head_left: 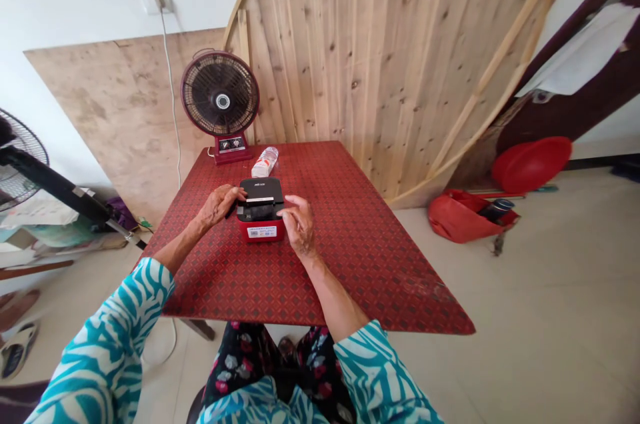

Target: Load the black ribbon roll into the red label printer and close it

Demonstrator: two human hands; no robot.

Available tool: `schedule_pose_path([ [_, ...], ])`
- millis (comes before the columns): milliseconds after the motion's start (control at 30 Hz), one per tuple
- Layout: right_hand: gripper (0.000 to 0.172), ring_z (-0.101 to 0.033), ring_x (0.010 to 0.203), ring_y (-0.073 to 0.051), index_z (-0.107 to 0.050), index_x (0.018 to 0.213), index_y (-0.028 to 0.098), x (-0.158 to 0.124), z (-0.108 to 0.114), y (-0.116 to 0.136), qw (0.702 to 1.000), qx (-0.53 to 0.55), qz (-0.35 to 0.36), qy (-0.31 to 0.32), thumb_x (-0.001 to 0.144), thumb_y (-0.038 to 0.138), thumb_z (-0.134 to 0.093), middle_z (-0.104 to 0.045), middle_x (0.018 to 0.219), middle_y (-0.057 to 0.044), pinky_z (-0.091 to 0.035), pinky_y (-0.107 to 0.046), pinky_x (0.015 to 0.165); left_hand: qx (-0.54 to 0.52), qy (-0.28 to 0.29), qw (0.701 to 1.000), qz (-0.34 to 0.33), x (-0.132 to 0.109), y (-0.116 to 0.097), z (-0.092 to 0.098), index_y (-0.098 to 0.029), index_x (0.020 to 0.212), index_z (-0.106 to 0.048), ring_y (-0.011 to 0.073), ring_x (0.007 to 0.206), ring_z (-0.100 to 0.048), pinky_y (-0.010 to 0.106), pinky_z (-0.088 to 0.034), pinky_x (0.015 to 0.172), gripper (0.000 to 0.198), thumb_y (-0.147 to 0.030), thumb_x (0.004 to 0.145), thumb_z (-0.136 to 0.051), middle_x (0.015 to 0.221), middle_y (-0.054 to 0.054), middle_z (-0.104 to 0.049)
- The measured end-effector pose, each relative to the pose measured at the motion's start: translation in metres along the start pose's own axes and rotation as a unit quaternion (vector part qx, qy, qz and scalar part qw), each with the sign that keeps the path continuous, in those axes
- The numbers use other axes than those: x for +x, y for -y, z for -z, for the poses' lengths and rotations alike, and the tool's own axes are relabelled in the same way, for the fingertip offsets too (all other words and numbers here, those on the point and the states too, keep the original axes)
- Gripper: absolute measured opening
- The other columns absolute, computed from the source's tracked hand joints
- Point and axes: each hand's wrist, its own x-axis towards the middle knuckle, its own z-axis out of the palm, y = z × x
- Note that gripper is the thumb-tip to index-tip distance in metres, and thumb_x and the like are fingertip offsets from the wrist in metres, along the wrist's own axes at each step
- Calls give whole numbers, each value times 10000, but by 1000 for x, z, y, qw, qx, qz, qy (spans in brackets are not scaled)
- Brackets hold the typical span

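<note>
A small boxy appliance with a red body and a black top (261, 192) stands near the middle of the red patterned table (365, 271), with a white label on its front. It may be a compact rice cooker, but I cannot confirm that. My left hand (217, 205) lies over its left top edge, with the fingers curled onto the black top. My right hand (299, 224) is at its right side, with the fingertips touching the black part. A plastic water bottle (265, 163) lies on its side behind the appliance.
A red desk fan (220, 94) stands at the table's far edge, its white cord running up the wall. A second fan (20, 157) stands at the left. A red bag (465, 216) and red basin (531, 164) sit on the floor to the right. Large wooden boards lean behind.
</note>
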Motion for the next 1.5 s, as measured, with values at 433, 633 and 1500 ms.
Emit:
schedule_pose_path([
  [433,450,-616,1139,-210,-647,1096,235,42,-34,-33,912,214,-342,-71,718,479,-642,-691,1189,-40,-455,-415,1074,-147,-118,955,229,4,11,-20,-175,1225,-597,281,1134,-621,428,-523,948,631,-308,630,-761,1247,132,-635],
  [633,441,-643,1095,-190,-627,1140,241,46,-36,-37,929,209,-302,-38,709,335,-646,-709,1177,-32,-495,-415,1041,-279,-32,904,322,4,0,-18,-216,1206,-610,217,965,-659,325,-546,762,615,-286,613,-758,1184,82,-672],
  [1500,571,-611,1131,-207,-642,1128,196,-3,-40,-47,927,168,-313,-119,799,639,-493,-683,1219,-89,-428,-416,1063,-322,-107,862,375,-29,-17,-29,-194,1031,-673,217,888,-665,361,-518,774,519,-281,533,-792,995,61,-711],
])
